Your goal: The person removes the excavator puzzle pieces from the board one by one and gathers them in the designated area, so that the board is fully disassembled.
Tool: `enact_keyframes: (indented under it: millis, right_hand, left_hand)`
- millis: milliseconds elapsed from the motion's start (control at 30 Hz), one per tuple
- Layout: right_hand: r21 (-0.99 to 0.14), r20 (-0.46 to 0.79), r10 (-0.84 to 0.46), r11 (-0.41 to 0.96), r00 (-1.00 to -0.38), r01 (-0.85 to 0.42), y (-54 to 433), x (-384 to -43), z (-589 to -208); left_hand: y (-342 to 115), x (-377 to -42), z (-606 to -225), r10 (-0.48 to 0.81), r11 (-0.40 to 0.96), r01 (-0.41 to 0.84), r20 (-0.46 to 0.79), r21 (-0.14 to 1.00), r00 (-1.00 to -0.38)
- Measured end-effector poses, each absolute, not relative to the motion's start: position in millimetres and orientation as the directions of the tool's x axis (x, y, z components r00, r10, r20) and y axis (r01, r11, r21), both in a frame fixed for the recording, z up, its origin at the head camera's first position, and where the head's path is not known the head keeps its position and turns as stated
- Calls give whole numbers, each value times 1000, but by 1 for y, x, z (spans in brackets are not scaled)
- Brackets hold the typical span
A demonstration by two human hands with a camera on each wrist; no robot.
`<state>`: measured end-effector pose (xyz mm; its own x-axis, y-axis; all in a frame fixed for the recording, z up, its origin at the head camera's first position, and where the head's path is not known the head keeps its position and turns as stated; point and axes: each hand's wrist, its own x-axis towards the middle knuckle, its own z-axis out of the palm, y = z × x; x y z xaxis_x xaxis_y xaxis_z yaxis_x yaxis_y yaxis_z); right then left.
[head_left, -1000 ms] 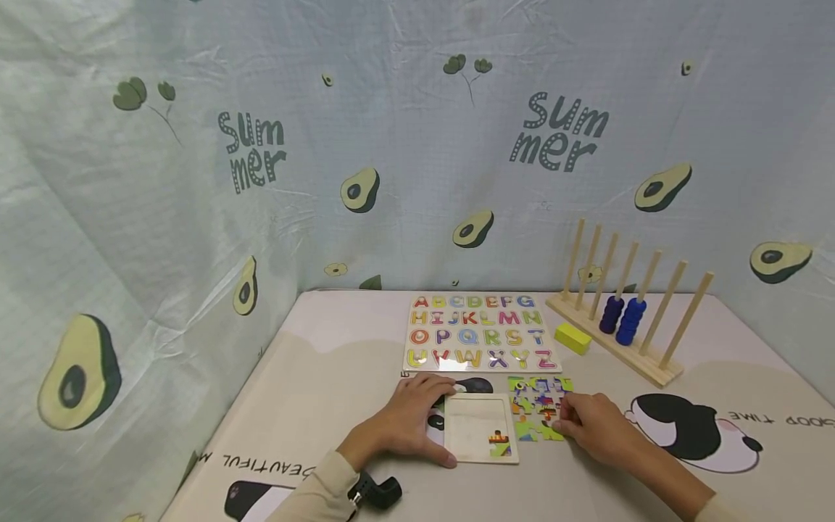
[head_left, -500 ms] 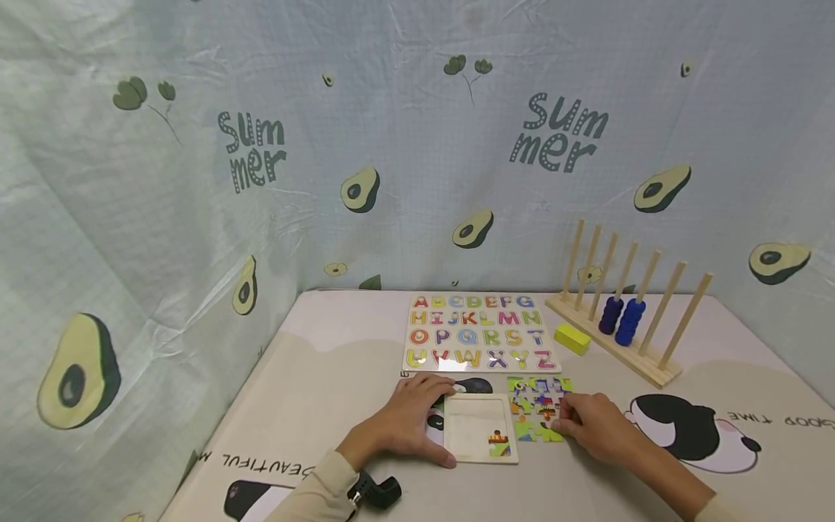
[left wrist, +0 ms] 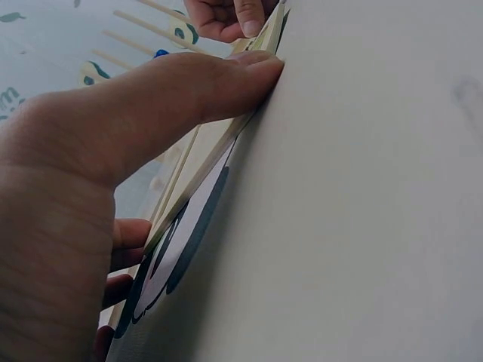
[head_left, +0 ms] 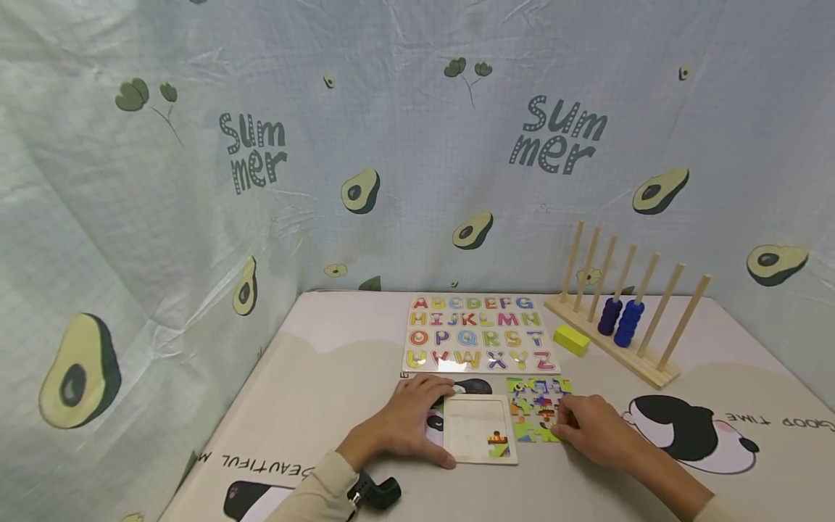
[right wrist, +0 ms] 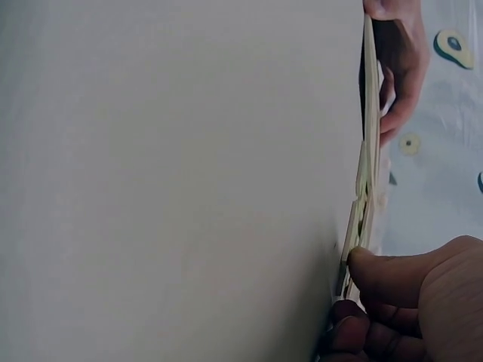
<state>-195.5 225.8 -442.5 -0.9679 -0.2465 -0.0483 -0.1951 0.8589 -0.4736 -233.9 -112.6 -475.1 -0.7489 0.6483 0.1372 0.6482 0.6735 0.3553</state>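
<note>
A square wooden puzzle tray (head_left: 466, 424) lies flat in the head view, with a few joined jigsaw pieces (head_left: 499, 444) in its lower right corner. My left hand (head_left: 407, 420) grips the tray's left side, thumb on the near edge and fingers at the far corner; the left wrist view shows the thumb (left wrist: 241, 79) against the rim. Right of the tray lies a patch of colourful jigsaw pieces (head_left: 535, 399). At its right edge my right hand (head_left: 593, 428) pinches a jigsaw piece, mostly hidden by the fingers. In the right wrist view the thumb (right wrist: 385, 275) presses on a piece's edge.
Behind the tray lies an alphabet board (head_left: 483, 333). A yellow block (head_left: 572, 339) sits beside it, near a wooden peg rack (head_left: 613, 341) with dark blue and blue beads on two pegs. Printed cloth (head_left: 417, 145) hangs at the back and left.
</note>
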Motion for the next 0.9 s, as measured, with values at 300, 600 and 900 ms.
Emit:
enact_keyframes:
  millis: [300,600,900]
  right_hand:
    - [-501,14,-335,813,-942,-296,218,-192,-441]
    - [-535,39,-428,754,-903,-380,187,-190,-436]
    - [-488,16,-505,749,-863,-447,160,-187,-438]
  left_hand:
    - [-113,-233,-475,649,670,651,143,358,-747]
    - [-113,-233,-474,646,670,650,149,359,-748]
    - [-113,-233,-475,646,673,647,142,358,-750]
